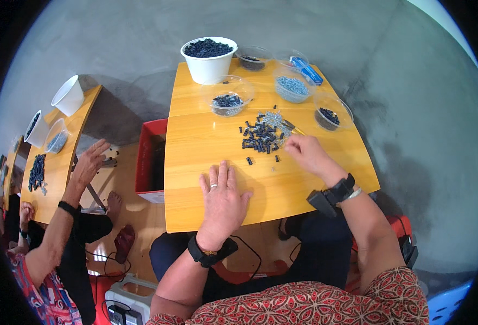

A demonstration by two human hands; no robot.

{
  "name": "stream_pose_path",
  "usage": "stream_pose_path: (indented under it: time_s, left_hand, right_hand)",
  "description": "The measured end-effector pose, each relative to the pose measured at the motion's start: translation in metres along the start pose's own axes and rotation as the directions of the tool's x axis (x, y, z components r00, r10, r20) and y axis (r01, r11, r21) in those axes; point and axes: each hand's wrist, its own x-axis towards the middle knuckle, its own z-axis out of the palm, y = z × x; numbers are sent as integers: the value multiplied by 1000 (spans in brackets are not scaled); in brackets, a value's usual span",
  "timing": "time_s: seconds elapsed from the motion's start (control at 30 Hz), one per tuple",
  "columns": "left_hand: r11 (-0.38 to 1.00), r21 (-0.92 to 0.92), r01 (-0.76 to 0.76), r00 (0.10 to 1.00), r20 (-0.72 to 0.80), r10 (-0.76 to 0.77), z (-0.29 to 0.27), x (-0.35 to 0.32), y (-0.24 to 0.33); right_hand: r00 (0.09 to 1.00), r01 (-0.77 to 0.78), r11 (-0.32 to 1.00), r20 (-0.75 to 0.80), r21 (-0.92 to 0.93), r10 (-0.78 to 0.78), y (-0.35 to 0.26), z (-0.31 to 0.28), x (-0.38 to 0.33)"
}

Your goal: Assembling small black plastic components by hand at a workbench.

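Observation:
My left hand (224,201) lies flat at the front left of the yellow wooden table (195,149), fingers spread, a ring on one of them. It holds nothing. My right hand (308,157) is curled with its fingertips pressed together at the pile's right side; what they hold, if anything, is hidden. A heap of small black plastic pieces (262,136) lies just beyond it, and small silvery metal parts (273,119) are mixed in at its far side. A thin tool with a yellow handle (295,128) rests beside the heap, just beyond my right hand. Two loose black pieces (250,161) lie nearer me.
Along the back stand a white tub (209,62) of black pieces, clear bowls of metal parts (293,89) and black pieces (327,118), and a blue box (307,70). Another clear bowl (227,103) holds mixed pieces. At left are a red bin (151,157) and a co-worker's arm (60,233).

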Motion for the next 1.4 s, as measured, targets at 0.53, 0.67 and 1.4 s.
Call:
stream_pose_path:
  time_s: [0.53,0.67,1.4]
  left_hand:
    - [999,-25,-44,996,74,45,6,13,17]
    - [996,-25,-84,993,80,85,0,4,10]
    - [986,-67,-151,986,64,155,0,4,3]
  right_hand:
    - [993,120,956,23,-267,-118,-8,26,10]
    - [996,88,982,27,-168,-85,-12,26,10]
    - [925,376,844,97,-382,-369,-41,50,44]
